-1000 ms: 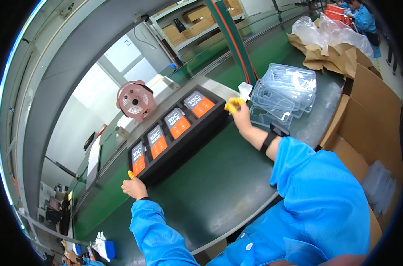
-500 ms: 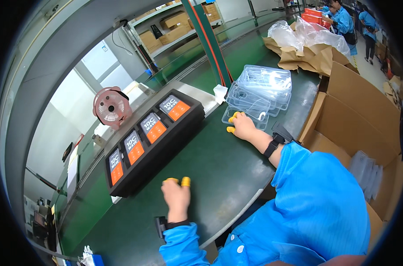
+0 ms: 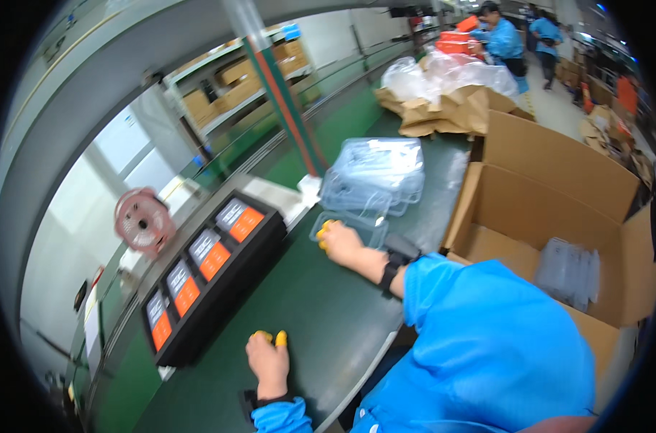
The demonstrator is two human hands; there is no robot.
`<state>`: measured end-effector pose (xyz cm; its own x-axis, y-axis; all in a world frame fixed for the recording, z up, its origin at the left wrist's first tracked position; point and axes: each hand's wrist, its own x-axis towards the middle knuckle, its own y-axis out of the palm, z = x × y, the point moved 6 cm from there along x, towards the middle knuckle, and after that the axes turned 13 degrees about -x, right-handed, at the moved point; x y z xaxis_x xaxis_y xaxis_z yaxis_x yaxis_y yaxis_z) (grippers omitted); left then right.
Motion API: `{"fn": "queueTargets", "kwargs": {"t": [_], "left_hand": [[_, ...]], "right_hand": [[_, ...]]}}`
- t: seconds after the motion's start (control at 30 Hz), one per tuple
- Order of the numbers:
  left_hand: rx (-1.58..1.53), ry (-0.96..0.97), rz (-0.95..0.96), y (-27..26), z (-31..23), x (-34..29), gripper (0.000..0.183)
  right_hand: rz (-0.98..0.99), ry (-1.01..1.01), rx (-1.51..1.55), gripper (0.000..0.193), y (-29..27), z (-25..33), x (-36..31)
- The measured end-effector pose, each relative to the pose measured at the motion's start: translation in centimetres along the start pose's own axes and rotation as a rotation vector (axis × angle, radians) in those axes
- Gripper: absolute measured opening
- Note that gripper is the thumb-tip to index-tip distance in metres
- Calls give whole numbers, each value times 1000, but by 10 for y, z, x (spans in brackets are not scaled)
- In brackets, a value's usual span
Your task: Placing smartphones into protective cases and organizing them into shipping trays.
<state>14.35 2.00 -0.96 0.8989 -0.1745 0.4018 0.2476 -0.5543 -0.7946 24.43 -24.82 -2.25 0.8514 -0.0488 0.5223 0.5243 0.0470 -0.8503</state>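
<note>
Okay, both hands work over a green table [image 3: 321, 310], yellow finger covers [image 3: 281, 338] on some of the fingertips. Left hand [image 3: 269, 366] is near, released, hanging loose above or on the tabletop with thumb and fingers apart; whether it touches the surface, cannot tell. Right hand [image 3: 344, 245] is farther and to the right, fingertips bent at the near left part of a single clear plastic case [image 3: 369, 229]; whether they grasp it or just touch it, cannot tell. That case lies flat on the table, just on the near side of a loose, uneven stack of clear cases [image 3: 378, 169].

Black tray [image 3: 234, 281] stands left of both hands, running slantwise from near left to far right. Four grey-and-orange packs [image 3: 215, 260] sit in its recesses in one row, printed sides up. White tissue [image 3: 310, 189] lies between the tray's far end and the stack, near the foot of a green post with a red stripe [image 3: 285, 108]. Pink fan [image 3: 143, 220] stands beyond the tray, on the left.

Right side: open cardboard box [image 3: 559, 162], flaps out, with clear plastic pieces [image 3: 567, 274] inside. Farther off, brown paper [image 3: 443, 112] with clear plastic bags [image 3: 472, 72] on top; beyond that, red boxes [image 3: 454, 43] next to a co-worker in blue [image 3: 505, 40].
</note>
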Motion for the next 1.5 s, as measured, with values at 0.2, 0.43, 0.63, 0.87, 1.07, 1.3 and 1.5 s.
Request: {"fn": "queueTargets", "kwargs": {"t": [0.2,0.43,0.63,0.87,1.07,1.3,1.5], "left_hand": [[-27,-121,-48,-12,22,-7,27],[-23,-127,63,-11,12,-2,36],[6,-161,78,-13,13,-5,37],[-24,-163,66,-13,16,-4,37],[-77,-153,95,-14,16,-4,36],[-28,-145,80,-12,15,-4,25],[-4,-200,94,-10,18,-5,19]], "right_hand": [[-95,-8,14,15,-1,25,11],[-185,-100,99,15,-11,30,3],[-141,-196,271,15,-13,59,0],[-78,-149,425,14,-4,67,2],[109,30,666,11,3,59,4],[120,-104,484,18,-3,63,1],[183,-175,492,20,-3,64,0]]}}
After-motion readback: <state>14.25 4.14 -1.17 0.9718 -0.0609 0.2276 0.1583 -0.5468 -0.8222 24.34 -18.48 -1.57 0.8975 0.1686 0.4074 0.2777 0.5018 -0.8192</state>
